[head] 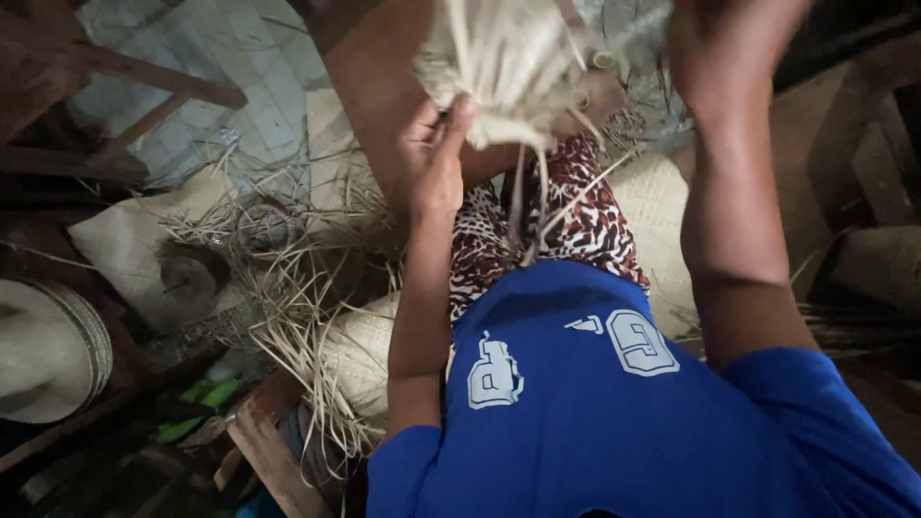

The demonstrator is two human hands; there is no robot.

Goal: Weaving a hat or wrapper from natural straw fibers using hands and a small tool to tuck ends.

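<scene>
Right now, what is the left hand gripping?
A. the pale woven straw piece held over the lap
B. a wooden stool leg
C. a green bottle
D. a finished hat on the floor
A: the left hand grips the lower edge of the straw piece, loose strands hanging over the lap; the finished hat lies untouched at the far left.

Loose straw strands [288, 288] and woven mats [125, 240] crowding the floor at left, finished hat [48, 350] at the far-left edge, wooden rails [144, 82] crossing above, open lap space between both forearms, dangling strands [528, 201] hanging into that gap
</scene>
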